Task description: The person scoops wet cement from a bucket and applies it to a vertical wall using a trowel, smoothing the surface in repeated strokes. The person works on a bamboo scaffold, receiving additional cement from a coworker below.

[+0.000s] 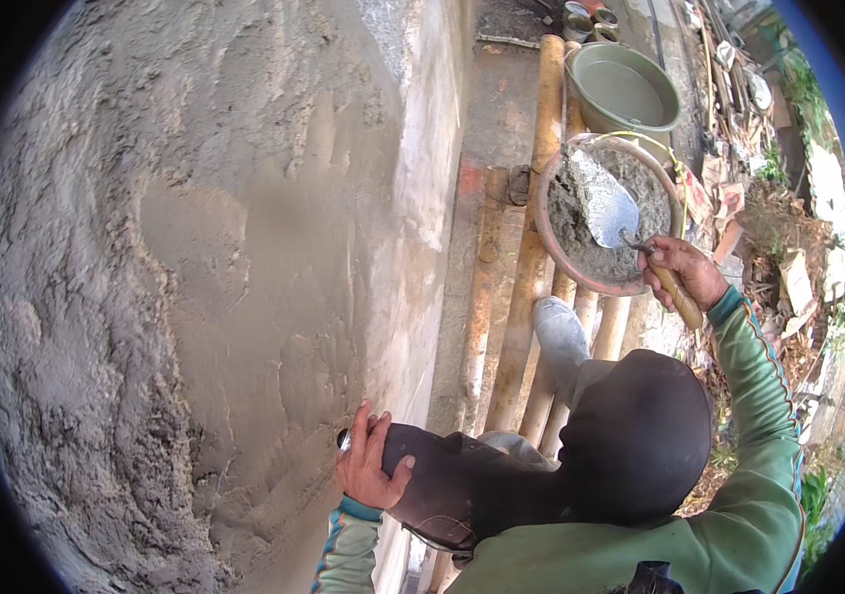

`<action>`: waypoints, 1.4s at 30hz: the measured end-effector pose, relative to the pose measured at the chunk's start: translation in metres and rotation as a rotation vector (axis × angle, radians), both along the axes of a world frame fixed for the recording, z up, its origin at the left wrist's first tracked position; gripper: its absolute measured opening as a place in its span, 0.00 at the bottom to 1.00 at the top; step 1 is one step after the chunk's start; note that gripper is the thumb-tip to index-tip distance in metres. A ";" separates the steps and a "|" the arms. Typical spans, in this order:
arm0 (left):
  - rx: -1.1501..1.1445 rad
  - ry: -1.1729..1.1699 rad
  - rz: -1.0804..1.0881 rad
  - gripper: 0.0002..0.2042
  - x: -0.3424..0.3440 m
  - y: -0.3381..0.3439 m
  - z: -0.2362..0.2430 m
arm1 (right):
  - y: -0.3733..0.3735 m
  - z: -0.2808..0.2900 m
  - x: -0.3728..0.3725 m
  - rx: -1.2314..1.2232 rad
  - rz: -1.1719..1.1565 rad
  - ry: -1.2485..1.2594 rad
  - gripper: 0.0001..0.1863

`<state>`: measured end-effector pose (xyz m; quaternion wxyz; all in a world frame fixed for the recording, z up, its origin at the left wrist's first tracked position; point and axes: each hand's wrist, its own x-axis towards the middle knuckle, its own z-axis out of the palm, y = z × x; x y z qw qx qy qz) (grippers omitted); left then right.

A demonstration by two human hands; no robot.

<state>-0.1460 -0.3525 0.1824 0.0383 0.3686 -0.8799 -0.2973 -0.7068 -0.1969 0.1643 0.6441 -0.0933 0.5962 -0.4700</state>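
My right hand (685, 270) grips the wooden handle of a trowel (610, 208). Its metal blade lies over the grey wet mortar (571, 223) in a round tub with a reddish rim (604, 287). On the left, my left hand (373, 465) is beside the plastered wall (274, 297), against my dark-covered knee (432, 475). Its fingers are partly bent, with the thumb apart. A small black and silver end shows by these fingers, but most of that thing is hidden. Smooth wet plaster covers the wall's middle, while the far left is rougher.
Behind the tub stands a green bucket (677, 97) of greyish water. Long bamboo poles (516, 337) run beneath me, with my grey boot (561, 332) on them. Small cans (578, 22) stand at the back. Rubble and scraps (789, 257) lie to the right.
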 end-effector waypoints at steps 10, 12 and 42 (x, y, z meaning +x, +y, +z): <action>0.003 -0.058 0.066 0.33 0.026 0.021 0.007 | -0.155 -0.083 0.160 -0.273 -0.321 -0.516 0.13; -0.022 -0.064 0.093 0.32 0.035 0.033 0.009 | -0.170 -0.090 0.178 -0.326 -0.495 -0.297 0.12; -0.142 -0.116 0.261 0.34 0.054 0.093 0.024 | -0.283 -0.150 0.323 -0.061 -0.192 -0.835 0.12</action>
